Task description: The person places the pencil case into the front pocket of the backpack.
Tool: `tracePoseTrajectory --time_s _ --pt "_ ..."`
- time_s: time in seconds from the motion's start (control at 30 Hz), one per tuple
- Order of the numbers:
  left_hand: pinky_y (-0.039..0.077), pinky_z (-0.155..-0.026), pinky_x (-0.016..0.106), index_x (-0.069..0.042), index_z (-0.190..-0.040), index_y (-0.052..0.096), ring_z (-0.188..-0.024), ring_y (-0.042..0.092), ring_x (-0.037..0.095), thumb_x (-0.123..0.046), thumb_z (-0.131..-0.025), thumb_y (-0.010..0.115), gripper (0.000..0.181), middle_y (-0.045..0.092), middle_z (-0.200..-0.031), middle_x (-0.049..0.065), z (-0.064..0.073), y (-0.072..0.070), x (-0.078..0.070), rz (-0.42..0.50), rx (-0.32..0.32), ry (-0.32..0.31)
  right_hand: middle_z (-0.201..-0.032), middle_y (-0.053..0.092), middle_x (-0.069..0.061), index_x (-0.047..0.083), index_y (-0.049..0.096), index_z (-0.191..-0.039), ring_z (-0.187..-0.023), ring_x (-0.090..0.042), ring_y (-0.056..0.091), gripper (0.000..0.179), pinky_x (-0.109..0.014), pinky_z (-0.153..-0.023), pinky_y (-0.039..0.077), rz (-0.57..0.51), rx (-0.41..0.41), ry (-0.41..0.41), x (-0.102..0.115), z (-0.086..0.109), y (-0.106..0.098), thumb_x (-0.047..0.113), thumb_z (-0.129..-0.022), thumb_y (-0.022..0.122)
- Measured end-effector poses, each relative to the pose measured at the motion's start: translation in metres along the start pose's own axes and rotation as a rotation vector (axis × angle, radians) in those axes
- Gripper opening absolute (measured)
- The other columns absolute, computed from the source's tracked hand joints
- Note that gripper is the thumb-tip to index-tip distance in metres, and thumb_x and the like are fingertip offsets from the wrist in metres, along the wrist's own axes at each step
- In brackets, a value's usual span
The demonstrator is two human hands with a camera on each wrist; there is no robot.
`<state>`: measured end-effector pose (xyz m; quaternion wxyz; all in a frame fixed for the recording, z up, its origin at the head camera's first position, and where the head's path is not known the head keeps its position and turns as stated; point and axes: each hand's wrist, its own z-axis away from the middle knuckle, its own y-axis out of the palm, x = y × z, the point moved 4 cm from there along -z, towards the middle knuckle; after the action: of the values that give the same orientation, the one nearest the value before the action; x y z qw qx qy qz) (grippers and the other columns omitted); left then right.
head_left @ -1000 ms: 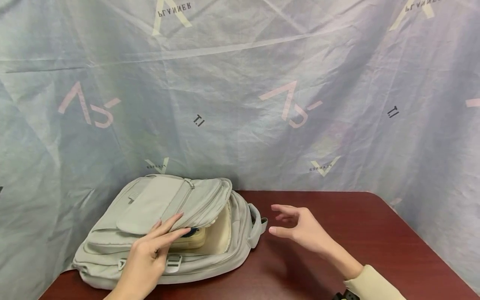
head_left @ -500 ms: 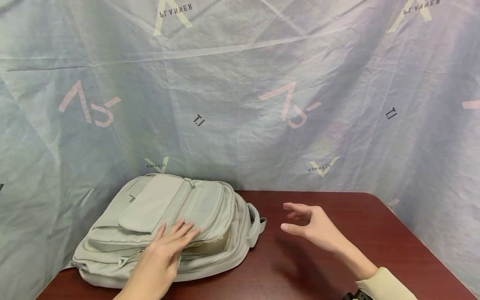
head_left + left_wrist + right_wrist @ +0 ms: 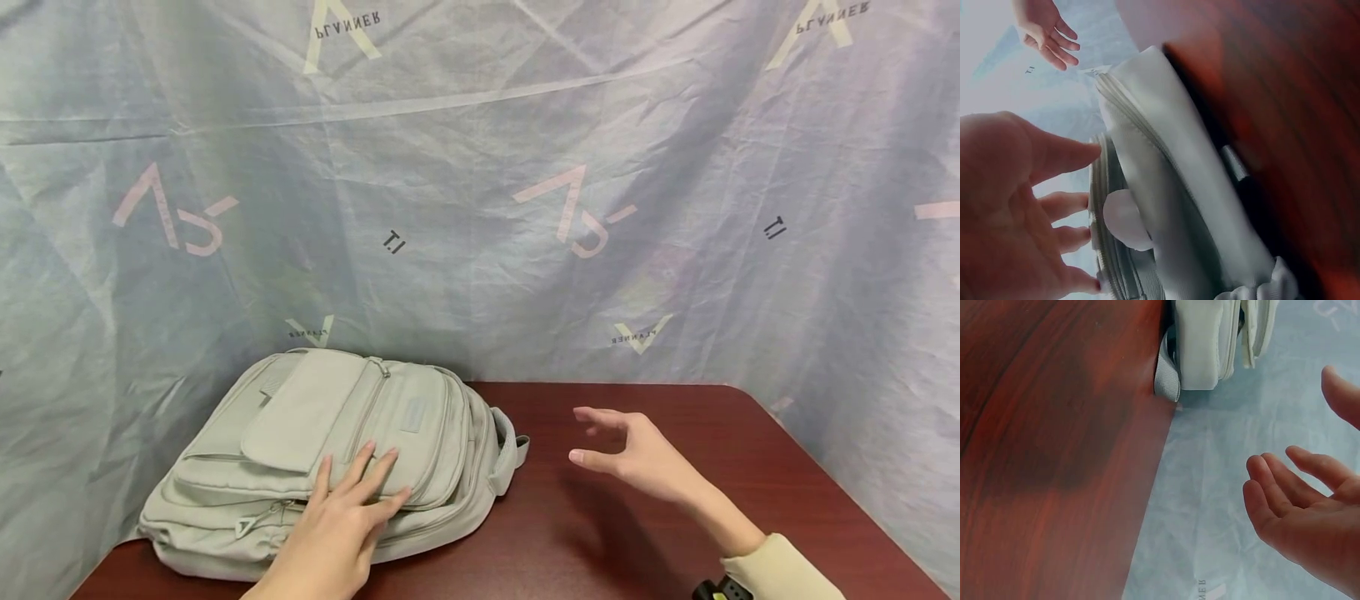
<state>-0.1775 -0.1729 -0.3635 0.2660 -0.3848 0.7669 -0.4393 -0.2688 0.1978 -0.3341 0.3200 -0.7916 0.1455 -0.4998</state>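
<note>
A pale grey-green backpack (image 3: 300,425) lies on its back on the dark red table, its front pockets facing up. My left hand (image 3: 337,521) rests on the near side of its front panel with the fingers spread. In the left wrist view, the fingertips (image 3: 1088,150) are right at the zippered edge of the front section, and the bag's side (image 3: 1166,162) fills the middle. The panel lies down over the bag's inside, which is hidden. My right hand (image 3: 641,454) hovers to the right of the backpack, fingers loosely bent and holding nothing.
A grey carry strap (image 3: 510,454) sticks out from the backpack's right end. The table (image 3: 675,408) reaches right to a rounded far corner. Behind it hangs a grey printed cloth (image 3: 465,167). A pale sleeve (image 3: 780,571) and a dark wrist device show at the right.
My left hand has pushed the raised front panel down, covering the opening and the yellowish object seen inside. The left hand shifted slightly right and nearer; the right hand drifted a little right.
</note>
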Motion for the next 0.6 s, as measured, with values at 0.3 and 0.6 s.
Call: tracePoseTrajectory --time_s 0.3,0.6 --pt "0.008 -0.108 0.087 -0.015 -0.143 0.068 -0.156 0.016 0.046 0.001 -0.076 0.079 0.071 0.023 -0.173 0.012 0.007 0.02 0.003 -0.136 0.141 0.022 -0.141 0.066 -0.006 0.004 0.063 -0.146 -0.119 -0.023 0.064 0.067 -0.04 -0.093 0.055 0.002 0.003 0.003 -0.007 0.004 0.003 0.038 -0.092 0.084" --pt "0.008 -0.108 0.087 -0.023 -0.137 0.074 -0.153 0.031 0.041 -0.013 -0.093 0.08 0.045 0.048 -0.162 0.007 -0.006 -0.006 -0.003 0.032 0.013 -0.106 -0.145 0.063 -0.006 0.009 0.062 -0.147 -0.127 -0.03 0.061 0.069 -0.053 -0.1 0.051 0.116 -0.037 -0.047 -0.006 0.002 -0.002 0.044 -0.092 0.082"
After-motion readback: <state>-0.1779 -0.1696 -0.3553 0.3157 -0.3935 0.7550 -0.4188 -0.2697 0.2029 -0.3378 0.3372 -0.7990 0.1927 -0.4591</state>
